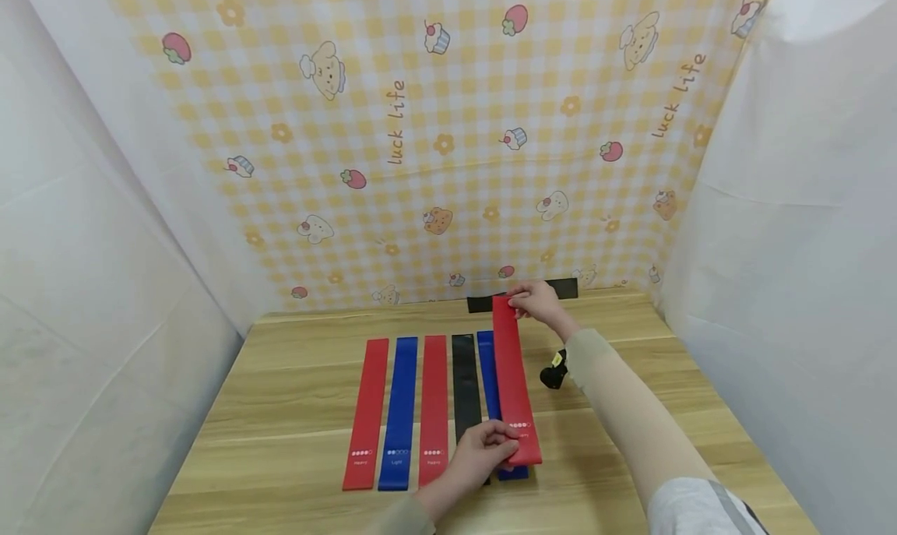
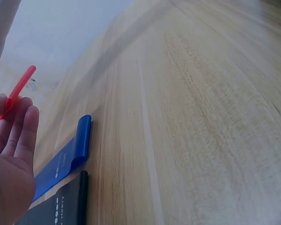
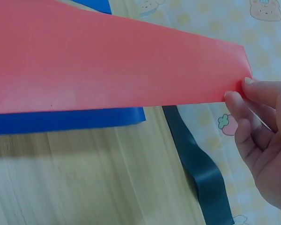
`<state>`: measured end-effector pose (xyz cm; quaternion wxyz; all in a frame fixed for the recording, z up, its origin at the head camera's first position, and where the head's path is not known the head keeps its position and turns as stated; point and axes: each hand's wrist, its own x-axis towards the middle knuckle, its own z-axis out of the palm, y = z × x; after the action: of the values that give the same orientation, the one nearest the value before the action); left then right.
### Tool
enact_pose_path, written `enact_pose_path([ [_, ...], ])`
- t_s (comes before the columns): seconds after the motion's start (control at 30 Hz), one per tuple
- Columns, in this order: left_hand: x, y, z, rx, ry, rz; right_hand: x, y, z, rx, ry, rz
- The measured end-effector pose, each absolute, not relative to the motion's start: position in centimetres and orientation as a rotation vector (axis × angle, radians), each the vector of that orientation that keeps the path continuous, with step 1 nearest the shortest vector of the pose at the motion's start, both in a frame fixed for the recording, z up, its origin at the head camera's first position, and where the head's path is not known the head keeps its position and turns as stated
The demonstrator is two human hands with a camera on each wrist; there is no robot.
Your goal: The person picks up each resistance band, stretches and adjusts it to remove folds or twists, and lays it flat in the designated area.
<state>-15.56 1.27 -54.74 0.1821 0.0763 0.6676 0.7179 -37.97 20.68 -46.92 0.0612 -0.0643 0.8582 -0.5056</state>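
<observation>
A red resistance band (image 1: 515,364) marked with dots is stretched out lengthwise, raised over a blue band (image 1: 487,371) on the wooden table. At its near end, my left hand (image 1: 480,457) pinches it between thumb and fingers; that end appears edge-on as a red loop (image 2: 19,89) in the left wrist view. My right hand (image 1: 538,301) pinches the far end, its thumb on a corner of the red band (image 3: 131,65) in the right wrist view. Below the left hand lie the looped end of the blue band (image 2: 82,140) and a black band (image 2: 61,206) lettered Heavy.
Left of the hands lie a red band (image 1: 367,410), a blue band (image 1: 399,410), another red band (image 1: 434,403) and the black band's upper part (image 1: 466,379). Another black band (image 1: 564,288) stretches along the back edge by the patterned cloth. A small black item (image 1: 553,376) sits right.
</observation>
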Motion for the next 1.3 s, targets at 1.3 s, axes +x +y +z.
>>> enact_pose_path([
  [1.3,-15.8,5.0,-55.9,0.19,1.911,1.878,-37.1,23.1,-49.5,0.047,2.584,-1.581],
])
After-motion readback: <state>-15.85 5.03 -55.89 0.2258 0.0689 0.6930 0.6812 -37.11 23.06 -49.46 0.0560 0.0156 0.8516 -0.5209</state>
